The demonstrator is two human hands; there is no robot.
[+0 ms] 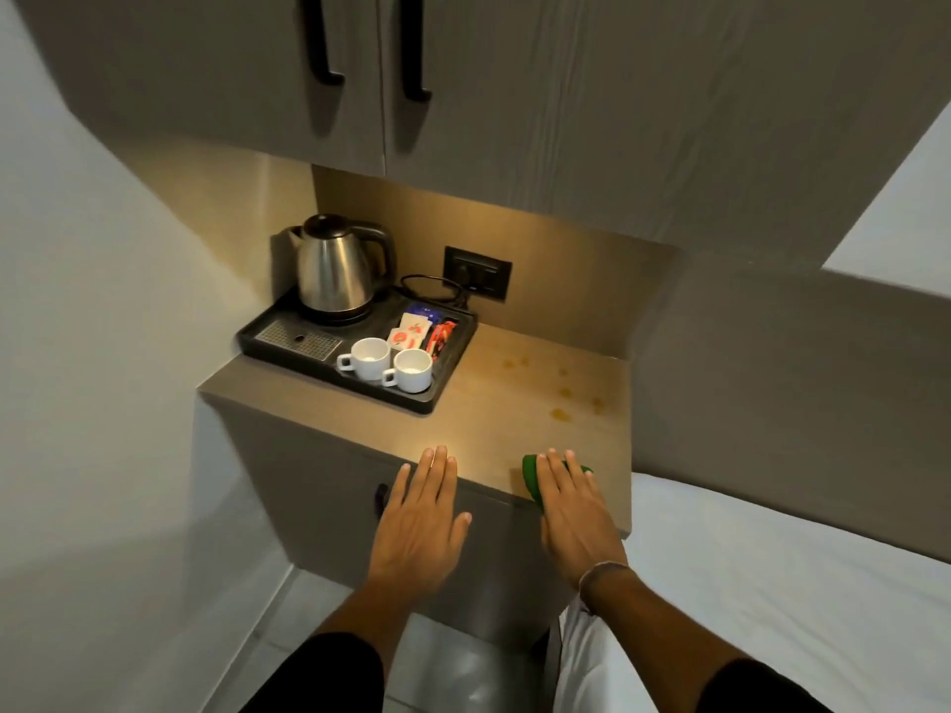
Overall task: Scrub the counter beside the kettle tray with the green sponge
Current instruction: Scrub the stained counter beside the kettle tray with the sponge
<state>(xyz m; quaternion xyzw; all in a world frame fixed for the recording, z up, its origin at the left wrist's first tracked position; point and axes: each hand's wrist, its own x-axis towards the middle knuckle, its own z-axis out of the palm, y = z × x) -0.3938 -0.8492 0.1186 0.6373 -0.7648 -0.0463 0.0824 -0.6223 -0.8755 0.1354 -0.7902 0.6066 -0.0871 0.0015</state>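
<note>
A green sponge [531, 476] lies at the front edge of the beige counter [494, 403], mostly covered by my right hand [571, 512], which rests flat on it with fingers extended. My left hand [419, 512] hovers flat and empty at the counter's front edge, fingers apart. The black kettle tray [440, 383] sits on the counter's left half, carrying a steel kettle [337, 270], two white cups [391, 365] and sachets [419, 334]. Several yellowish spots [561, 398] mark the bare counter to the right of the tray.
A wall socket [477, 272] with the kettle's cord sits behind the tray. Overhead cabinets with black handles [411, 48] hang above. A drawer front with a dark handle [382, 499] is under the counter. White bedding [772, 584] lies to the right.
</note>
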